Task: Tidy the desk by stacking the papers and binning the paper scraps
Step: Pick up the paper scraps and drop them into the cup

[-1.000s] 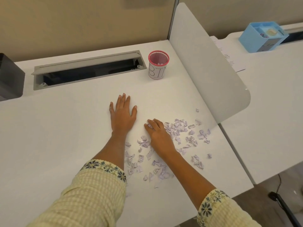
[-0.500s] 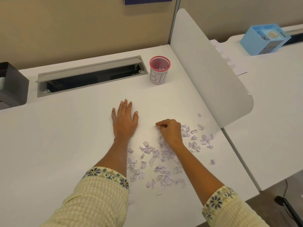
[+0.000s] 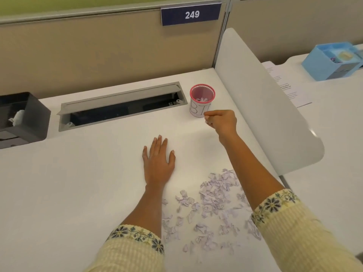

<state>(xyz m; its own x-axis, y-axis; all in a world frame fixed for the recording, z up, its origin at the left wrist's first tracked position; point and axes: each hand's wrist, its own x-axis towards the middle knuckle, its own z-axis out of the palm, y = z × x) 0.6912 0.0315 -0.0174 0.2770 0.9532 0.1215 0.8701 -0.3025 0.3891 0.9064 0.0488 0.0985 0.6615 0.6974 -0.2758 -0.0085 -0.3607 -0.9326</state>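
**A:** Where are the paper scraps [image 3: 212, 201], and which way does the patch run?

**B:** They are in the lower middle to lower right of the frame, on the white desk [image 3: 88, 173]. The patch is long rather than round. It runs from just under the right forearm down towards the lower left, near the left sleeve. The bits are small, crumpled and pale lilac, and some carry print.

**A:** And the bin [image 3: 202, 101]?

**B:** It sits upper centre-right and stands upright with its mouth facing up. It is a round pink mesh cup with a white paper band hand-lettered "BIN". A few scraps lie inside it.

**A:** What is the right hand [image 3: 221, 120] doing?

**B:** It is raised just in front of the bin's lower right side. The grip is closed tight, with the fingers curled and the thumb against the fingertips. It pinches a small pale bit, apparently a scrap.

**A:** And the left hand [image 3: 158, 160]?

**B:** It lies flat on the desk, palm down, with the fingers straight and pointing to the top of the frame. It holds nothing.

**A:** Can you see the papers [image 3: 286, 89]?

**B:** Printed sheets lie at the upper right, on the neighbouring desk. They are partly hidden by a smooth white divider [image 3: 255, 107] with a rounded corner. Their long side slants towards the lower right.
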